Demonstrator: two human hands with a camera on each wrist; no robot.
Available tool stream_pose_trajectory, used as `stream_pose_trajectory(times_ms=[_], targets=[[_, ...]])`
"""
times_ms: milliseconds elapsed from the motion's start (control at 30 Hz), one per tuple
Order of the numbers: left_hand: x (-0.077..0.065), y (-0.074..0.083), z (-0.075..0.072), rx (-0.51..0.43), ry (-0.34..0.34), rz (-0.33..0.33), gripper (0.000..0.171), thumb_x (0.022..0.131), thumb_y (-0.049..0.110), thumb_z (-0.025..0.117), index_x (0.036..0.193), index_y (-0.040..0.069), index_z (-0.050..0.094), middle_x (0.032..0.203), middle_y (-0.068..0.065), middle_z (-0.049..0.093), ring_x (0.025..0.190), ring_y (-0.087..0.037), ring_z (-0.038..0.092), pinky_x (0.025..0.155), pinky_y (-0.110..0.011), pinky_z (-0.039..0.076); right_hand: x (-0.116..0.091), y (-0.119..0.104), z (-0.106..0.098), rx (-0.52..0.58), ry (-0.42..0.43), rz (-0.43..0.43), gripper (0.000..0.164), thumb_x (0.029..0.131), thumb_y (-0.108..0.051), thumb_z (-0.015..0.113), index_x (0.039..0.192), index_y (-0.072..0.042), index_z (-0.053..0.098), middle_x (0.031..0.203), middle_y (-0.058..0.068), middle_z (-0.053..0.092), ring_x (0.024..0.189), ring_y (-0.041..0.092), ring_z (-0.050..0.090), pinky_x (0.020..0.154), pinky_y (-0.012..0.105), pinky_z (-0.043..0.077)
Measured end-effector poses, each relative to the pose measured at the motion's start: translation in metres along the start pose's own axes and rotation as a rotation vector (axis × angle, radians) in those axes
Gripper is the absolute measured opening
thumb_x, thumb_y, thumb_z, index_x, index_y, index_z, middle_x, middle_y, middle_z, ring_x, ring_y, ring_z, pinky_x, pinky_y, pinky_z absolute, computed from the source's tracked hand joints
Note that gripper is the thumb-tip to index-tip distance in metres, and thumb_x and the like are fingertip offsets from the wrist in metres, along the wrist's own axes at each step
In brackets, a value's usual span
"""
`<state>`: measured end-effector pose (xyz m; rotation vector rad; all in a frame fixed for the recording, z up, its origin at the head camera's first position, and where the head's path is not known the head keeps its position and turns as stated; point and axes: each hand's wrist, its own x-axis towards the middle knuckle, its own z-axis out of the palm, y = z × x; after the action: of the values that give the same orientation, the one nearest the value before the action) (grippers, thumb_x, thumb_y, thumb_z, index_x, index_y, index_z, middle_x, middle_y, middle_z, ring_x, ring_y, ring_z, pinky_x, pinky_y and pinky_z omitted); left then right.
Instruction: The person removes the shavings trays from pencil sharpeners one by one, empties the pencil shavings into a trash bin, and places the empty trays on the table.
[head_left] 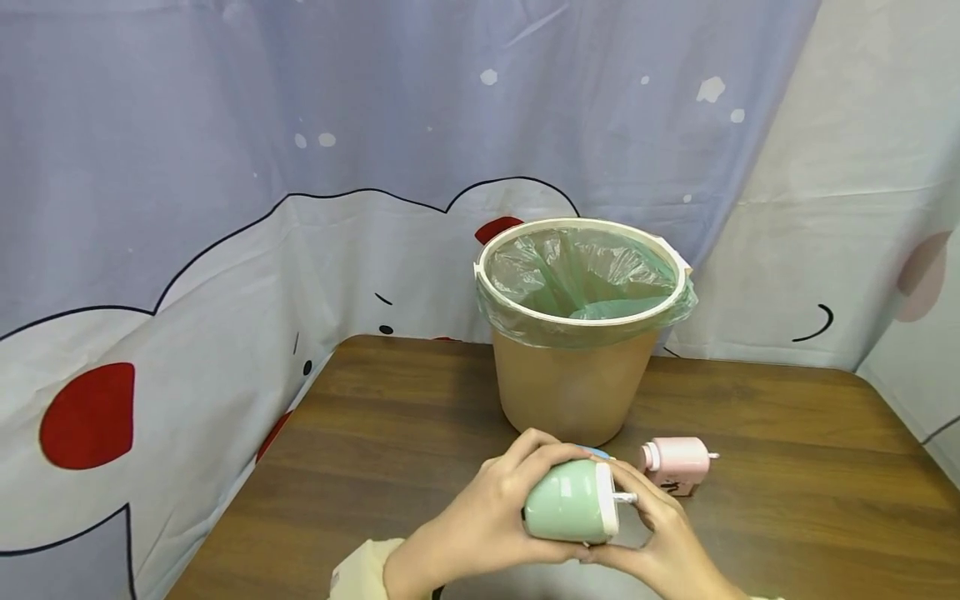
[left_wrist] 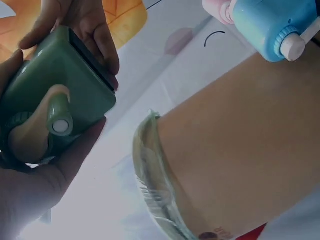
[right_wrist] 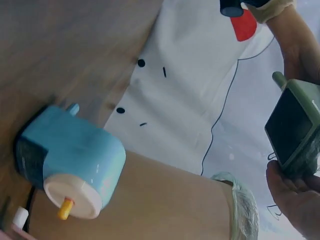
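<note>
A green hand-crank pencil sharpener (head_left: 566,502) is held up above the table between both hands. My left hand (head_left: 498,504) grips its left side with fingers curled over the top and thumb underneath. My right hand (head_left: 660,533) holds it from the right, fingers over the far side and thumb below. The left wrist view shows its crank handle (left_wrist: 57,112) turned toward the camera. In the right wrist view its dark drawer window (right_wrist: 290,127) faces out. A blue pencil sharpener (right_wrist: 80,152) stands on the table behind the hands, mostly hidden in the head view.
A beige bin (head_left: 570,383) lined with a green plastic bag (head_left: 588,333) stands on the wooden table (head_left: 405,417), beyond the hands. A pink pencil sharpener (head_left: 678,462) sits to the right of the hands. Printed curtains (head_left: 390,108) hang behind and along the sides.
</note>
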<state>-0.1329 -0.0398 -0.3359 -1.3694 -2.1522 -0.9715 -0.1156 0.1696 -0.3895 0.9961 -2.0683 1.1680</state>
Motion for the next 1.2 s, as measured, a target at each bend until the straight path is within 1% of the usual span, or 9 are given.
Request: stream_pose_trajectory(times_ms=[67,133,300,467,700,767,967,1100,1200], targets=[[-0.001,-0.002,0.001,-0.048,-0.007,-0.025,0.077,0.068,0.028,0.085,0.131,0.014,0.043,0.115,0.000,0.052,0.100,-0.007,0.058,0.084,-0.012,0.045,-0.001,0.002,0.000,0.000,0.005,-0.020,0.073,0.072,-0.040,0.076,0.129,0.000,0.052,0.136,-0.016,0.048,0.119,-0.007,0.046,0.097,0.007,0.035],[-0.002,-0.004,0.003,-0.135,0.012,-0.074,0.081,0.067,0.024,0.085,0.133,0.013,0.039,0.118,-0.002,0.053,0.103,-0.010,0.058,0.087,-0.016,0.046,0.000,0.004,0.000,0.080,0.013,0.001,0.070,0.071,-0.025,0.081,0.128,0.003,0.051,0.136,-0.014,0.050,0.120,-0.006,0.047,0.098,0.008,0.036],[0.002,-0.011,0.015,-0.442,0.128,-0.341,0.095,0.066,0.010,0.085,0.141,0.020,0.027,0.131,-0.006,0.051,0.111,-0.016,0.055,0.088,-0.028,0.049,0.007,0.002,0.005,0.267,0.060,0.291,0.060,0.065,0.014,0.075,0.121,0.008,0.052,0.120,-0.018,0.058,0.109,-0.006,0.054,0.091,0.008,0.042],[0.009,-0.027,0.020,-0.597,0.083,-0.531,0.094,0.069,0.007,0.083,0.143,0.026,0.028,0.127,-0.008,0.051,0.103,-0.015,0.054,0.082,-0.027,0.051,0.014,0.007,0.014,0.283,0.138,0.435,0.049,0.072,0.013,0.071,0.117,0.014,0.052,0.109,-0.018,0.061,0.104,-0.008,0.056,0.087,0.007,0.044],[0.008,-0.044,0.026,-0.591,0.007,-0.540,0.093,0.066,0.006,0.085,0.140,0.020,0.030,0.123,-0.007,0.052,0.099,-0.012,0.055,0.081,-0.025,0.051,0.015,0.012,0.012,0.203,0.058,0.487,0.051,0.078,0.005,0.069,0.124,0.014,0.049,0.116,0.028,0.059,0.103,-0.010,0.054,0.085,0.008,0.045],[0.005,-0.046,0.027,-0.595,0.008,-0.519,0.093,0.065,0.006,0.085,0.139,0.020,0.030,0.124,-0.007,0.052,0.100,-0.011,0.055,0.082,-0.026,0.051,0.014,0.011,0.012,0.200,0.043,0.469,0.051,0.078,0.004,0.069,0.124,0.014,0.049,0.116,0.022,0.061,0.103,-0.009,0.055,0.085,0.009,0.046],[-0.001,-0.051,0.024,-0.640,0.001,-0.408,0.085,0.063,0.001,0.084,0.131,0.018,0.036,0.125,-0.010,0.053,0.103,-0.014,0.055,0.082,-0.030,0.053,0.013,0.007,0.012,0.207,0.032,0.364,0.049,0.073,0.007,0.072,0.119,0.010,0.055,0.115,-0.023,0.056,0.108,-0.008,0.054,0.089,0.008,0.044],[0.000,-0.058,0.021,-0.651,-0.031,-0.400,0.085,0.061,-0.002,0.085,0.129,0.020,0.038,0.124,-0.009,0.053,0.104,-0.013,0.055,0.082,-0.030,0.053,0.015,0.009,0.010,0.206,-0.013,0.361,0.050,0.073,0.004,0.074,0.119,0.007,0.057,0.115,-0.026,0.056,0.106,-0.008,0.055,0.088,0.009,0.044],[0.000,-0.060,0.022,-0.631,-0.026,-0.413,0.086,0.060,-0.002,0.085,0.129,0.021,0.040,0.124,-0.007,0.055,0.103,-0.013,0.055,0.081,-0.029,0.053,0.017,0.012,0.009,0.232,-0.048,0.396,0.049,0.075,0.003,0.073,0.120,0.009,0.055,0.118,-0.010,0.061,0.107,-0.008,0.054,0.090,0.009,0.044]])
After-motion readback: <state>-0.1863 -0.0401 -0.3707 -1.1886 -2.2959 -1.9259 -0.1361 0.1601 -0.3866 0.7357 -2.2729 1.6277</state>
